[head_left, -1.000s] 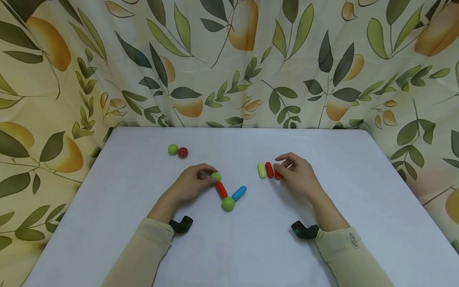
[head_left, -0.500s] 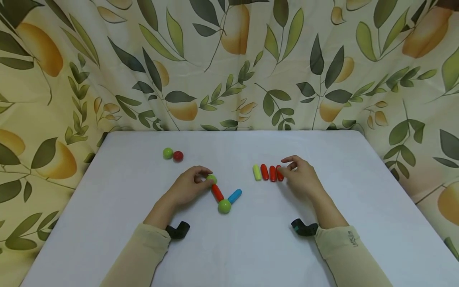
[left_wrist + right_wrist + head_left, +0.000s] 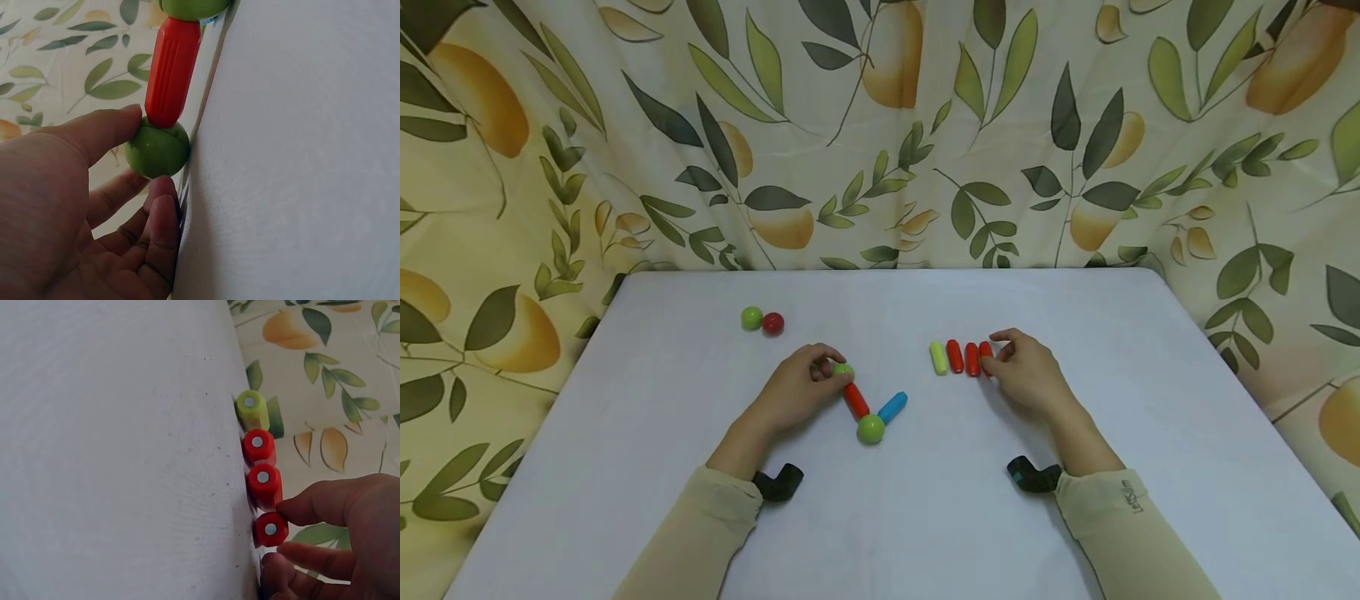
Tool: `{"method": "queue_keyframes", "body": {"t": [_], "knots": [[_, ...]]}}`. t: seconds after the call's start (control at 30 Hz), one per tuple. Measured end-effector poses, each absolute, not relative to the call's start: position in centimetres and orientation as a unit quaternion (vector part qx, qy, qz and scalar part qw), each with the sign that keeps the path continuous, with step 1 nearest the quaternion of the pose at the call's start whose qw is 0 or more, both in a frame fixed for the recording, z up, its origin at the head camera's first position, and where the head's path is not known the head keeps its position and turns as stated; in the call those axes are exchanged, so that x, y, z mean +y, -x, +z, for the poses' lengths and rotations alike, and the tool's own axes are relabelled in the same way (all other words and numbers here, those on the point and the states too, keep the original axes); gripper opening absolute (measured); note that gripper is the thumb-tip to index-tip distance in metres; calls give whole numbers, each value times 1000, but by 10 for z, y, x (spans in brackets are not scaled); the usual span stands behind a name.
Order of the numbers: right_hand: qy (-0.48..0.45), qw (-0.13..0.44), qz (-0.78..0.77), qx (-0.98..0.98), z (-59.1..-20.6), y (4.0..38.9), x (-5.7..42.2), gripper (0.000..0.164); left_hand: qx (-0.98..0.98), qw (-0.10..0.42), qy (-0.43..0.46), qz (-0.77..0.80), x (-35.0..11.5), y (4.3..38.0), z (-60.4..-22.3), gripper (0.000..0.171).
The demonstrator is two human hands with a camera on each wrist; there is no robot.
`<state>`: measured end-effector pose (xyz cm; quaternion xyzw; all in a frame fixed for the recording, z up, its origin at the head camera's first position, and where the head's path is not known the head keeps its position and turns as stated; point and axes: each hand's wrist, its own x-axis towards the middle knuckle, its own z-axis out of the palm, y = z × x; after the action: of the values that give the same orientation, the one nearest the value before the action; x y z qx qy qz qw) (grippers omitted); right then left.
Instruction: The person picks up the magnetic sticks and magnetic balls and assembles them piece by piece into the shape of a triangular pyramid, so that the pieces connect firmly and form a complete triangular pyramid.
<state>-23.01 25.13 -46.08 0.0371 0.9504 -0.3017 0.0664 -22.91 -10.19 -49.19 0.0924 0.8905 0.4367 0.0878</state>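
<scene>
My left hand (image 3: 801, 385) pinches a small green ball (image 3: 157, 151) between thumb and fingers. A ribbed red rod (image 3: 173, 72) joins that ball to a second green ball (image 3: 871, 429), and a blue rod (image 3: 892, 407) slants away from there, making a V. Further right, my right hand (image 3: 1032, 377) has thumb and forefinger around the end red rod (image 3: 270, 530) of a short row. Beside it stand two more red rods, the nearer one (image 3: 263, 477) and the farther one (image 3: 258, 444), then a yellow-green rod (image 3: 251, 407). Silvery discs show in the rods' ends.
A loose green ball (image 3: 752, 317) and a red ball (image 3: 772, 323) sit together toward the back left of the white table (image 3: 880, 525). Behind the table's far edge hangs a fruit-and-leaf patterned cloth (image 3: 880, 183). Each wrist carries a black camera mount.
My right hand has moved a little rightward along the row, so the end red rod, hidden a second ago, now shows. The left hand keeps its hold on the green ball. The head view shifted slightly.
</scene>
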Motion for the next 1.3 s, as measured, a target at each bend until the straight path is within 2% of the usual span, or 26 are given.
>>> {"method": "queue_keyframes", "body": {"t": [0.53,0.93,1.3], "knots": [[-65,57,-281,956,-459,230,257,47,890,90,-89,438,-102,228,-489,27],[-24,34,-331,943,-444,222,239,44,888,91,-95,441,-102,227,-489,26],[27,16,-334,942,-447,215,219,41,891,96,-90,434,-100,225,-488,26]]}}
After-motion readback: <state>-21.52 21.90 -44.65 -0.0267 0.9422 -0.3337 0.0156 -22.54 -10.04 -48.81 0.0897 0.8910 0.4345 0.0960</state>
